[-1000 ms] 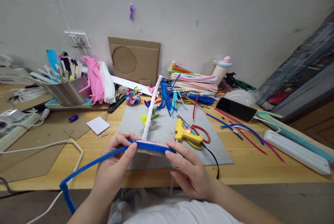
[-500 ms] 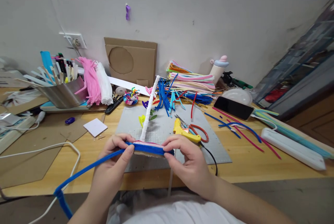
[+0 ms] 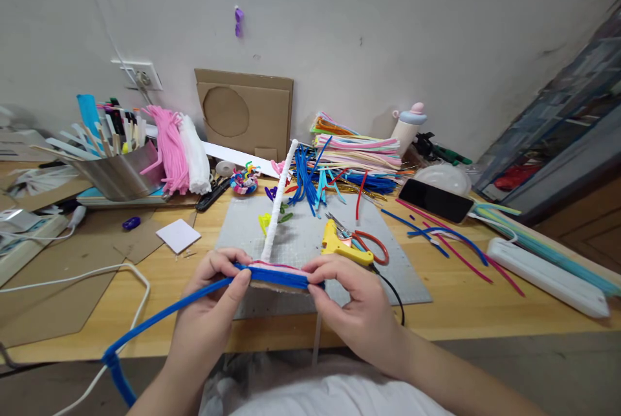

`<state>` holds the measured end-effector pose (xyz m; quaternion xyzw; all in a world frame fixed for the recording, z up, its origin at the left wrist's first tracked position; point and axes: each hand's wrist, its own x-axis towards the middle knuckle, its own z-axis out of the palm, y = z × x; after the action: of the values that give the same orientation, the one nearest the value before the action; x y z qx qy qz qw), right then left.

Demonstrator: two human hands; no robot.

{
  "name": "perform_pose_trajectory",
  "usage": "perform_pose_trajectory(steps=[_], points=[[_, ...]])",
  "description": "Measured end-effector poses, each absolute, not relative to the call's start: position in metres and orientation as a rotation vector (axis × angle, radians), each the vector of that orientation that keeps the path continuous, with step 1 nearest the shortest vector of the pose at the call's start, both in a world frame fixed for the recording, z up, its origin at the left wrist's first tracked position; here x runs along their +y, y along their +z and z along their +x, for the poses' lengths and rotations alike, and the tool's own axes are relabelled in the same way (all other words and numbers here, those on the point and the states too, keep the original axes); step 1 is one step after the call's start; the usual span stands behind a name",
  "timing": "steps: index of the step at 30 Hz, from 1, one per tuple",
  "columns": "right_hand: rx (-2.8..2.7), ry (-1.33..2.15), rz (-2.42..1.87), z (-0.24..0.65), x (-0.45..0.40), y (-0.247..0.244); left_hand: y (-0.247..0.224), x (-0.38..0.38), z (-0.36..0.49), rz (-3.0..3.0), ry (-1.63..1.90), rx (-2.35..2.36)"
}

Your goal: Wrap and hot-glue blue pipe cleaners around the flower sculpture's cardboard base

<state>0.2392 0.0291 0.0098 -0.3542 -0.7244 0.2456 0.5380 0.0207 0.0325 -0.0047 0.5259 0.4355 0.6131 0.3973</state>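
Between my two hands is a flat piece covered in blue and pink pipe cleaners, with a bare cardboard edge below. My left hand pinches its left end, and my right hand pinches its right end. A blue strand runs from the left end down to the lower left, with a bend in it. Behind the piece rises a slanted rod wrapped in white; whether it joins the piece is hard to see.
On the grey mat are a yellow glue gun and red-handled scissors. Pipe cleaner bundles lie behind. A phone and a white power strip are right; a metal container stands left.
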Motion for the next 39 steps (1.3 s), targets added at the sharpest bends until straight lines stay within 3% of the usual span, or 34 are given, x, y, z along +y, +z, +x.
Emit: perform_pose_trajectory(steps=[31, 39], points=[[-1.668, 0.722, -0.822, 0.244, 0.025, 0.002, -0.002, 0.032, 0.023, 1.396, 1.532, 1.099], [-2.029, 0.161, -0.676, 0.255, 0.025, -0.020, -0.004, 0.034, 0.022, 1.374, 1.545, 1.107]])
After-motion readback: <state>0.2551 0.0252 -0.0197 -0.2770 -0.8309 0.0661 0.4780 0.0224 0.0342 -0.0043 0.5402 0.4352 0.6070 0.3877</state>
